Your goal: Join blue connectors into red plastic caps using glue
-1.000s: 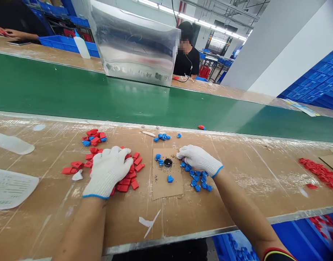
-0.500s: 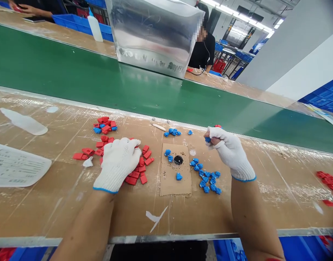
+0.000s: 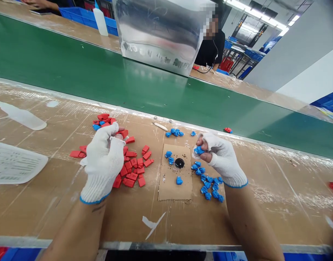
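My left hand [image 3: 105, 156], in a white fingerless-tip glove, is closed in a pinch on a red plastic block [image 3: 123, 133] above a scattered pile of red blocks [image 3: 132, 170]. My right hand [image 3: 221, 156], gloved alike, pinches a small blue plastic piece [image 3: 199, 149] between thumb and fingers. Below it lie several loose blue pieces [image 3: 210, 183]. Between the hands is a cardboard sheet [image 3: 173, 192] bearing a small round dish of black liquid [image 3: 179, 163] and 3 blue pieces.
A green belt [image 3: 161, 92] runs behind the table edge, with a red-and-blue piece [image 3: 227, 130] on it and a large silvery bag [image 3: 158, 36] beyond. A white pen-like tool [image 3: 160, 126] lies near the edge. Paper [image 3: 16, 163] is at left. Another person [image 3: 210, 47] sits opposite.
My left hand has risen from over the red pile and now pinches a red block. My right hand has come left and lower with the blue piece. The view has shifted slightly.
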A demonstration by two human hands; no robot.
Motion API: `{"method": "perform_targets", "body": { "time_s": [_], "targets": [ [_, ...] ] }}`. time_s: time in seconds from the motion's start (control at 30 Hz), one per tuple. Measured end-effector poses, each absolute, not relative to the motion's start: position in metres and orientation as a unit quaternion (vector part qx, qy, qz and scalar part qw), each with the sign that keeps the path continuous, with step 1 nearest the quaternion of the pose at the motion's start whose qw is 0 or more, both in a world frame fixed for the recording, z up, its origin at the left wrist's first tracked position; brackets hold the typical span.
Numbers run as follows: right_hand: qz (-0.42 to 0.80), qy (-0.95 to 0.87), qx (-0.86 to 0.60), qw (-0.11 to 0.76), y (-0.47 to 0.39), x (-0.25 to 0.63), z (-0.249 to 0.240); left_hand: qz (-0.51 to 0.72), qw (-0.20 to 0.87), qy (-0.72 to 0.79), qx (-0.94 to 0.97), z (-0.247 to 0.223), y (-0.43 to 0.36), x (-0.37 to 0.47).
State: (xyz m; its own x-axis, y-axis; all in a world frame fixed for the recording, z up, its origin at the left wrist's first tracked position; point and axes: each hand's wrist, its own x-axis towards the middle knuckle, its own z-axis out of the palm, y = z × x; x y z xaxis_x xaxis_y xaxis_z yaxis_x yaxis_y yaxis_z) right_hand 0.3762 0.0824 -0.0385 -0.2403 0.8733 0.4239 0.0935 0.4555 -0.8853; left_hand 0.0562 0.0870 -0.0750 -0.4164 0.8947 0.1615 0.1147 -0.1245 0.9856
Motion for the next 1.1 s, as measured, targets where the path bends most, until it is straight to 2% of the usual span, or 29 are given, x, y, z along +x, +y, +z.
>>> {"method": "perform_targets", "body": {
  "time_s": [0.17, 0.27, 0.33, 0.43, 0.7, 1.1],
  "targets": [
    [0.321, -0.791, -0.354, 0.382, 0.078, 0.372, -0.037, 0.712, 0.501, 0.392, 0.297, -0.058, 0.084, 0.074],
    [0.288, -0.842, -0.332, 0.313, 0.075, 0.372, -0.036, 0.675, 0.609, 0.336, 0.244, -0.050, 0.080, 0.084],
    [0.276, -0.861, -0.325, 0.276, 0.075, 0.370, -0.035, 0.650, 0.643, 0.335, 0.228, -0.050, 0.076, 0.090],
    [0.278, -0.870, -0.336, 0.229, 0.075, 0.368, -0.035, 0.639, 0.651, 0.343, 0.225, -0.053, 0.072, 0.095],
    [0.245, -0.863, -0.405, 0.178, 0.074, 0.369, -0.043, 0.619, 0.675, 0.325, 0.237, -0.054, 0.075, 0.098],
    [0.220, -0.869, -0.408, 0.173, 0.074, 0.368, -0.048, 0.604, 0.653, 0.369, 0.269, -0.054, 0.071, 0.095]
  ]
}}
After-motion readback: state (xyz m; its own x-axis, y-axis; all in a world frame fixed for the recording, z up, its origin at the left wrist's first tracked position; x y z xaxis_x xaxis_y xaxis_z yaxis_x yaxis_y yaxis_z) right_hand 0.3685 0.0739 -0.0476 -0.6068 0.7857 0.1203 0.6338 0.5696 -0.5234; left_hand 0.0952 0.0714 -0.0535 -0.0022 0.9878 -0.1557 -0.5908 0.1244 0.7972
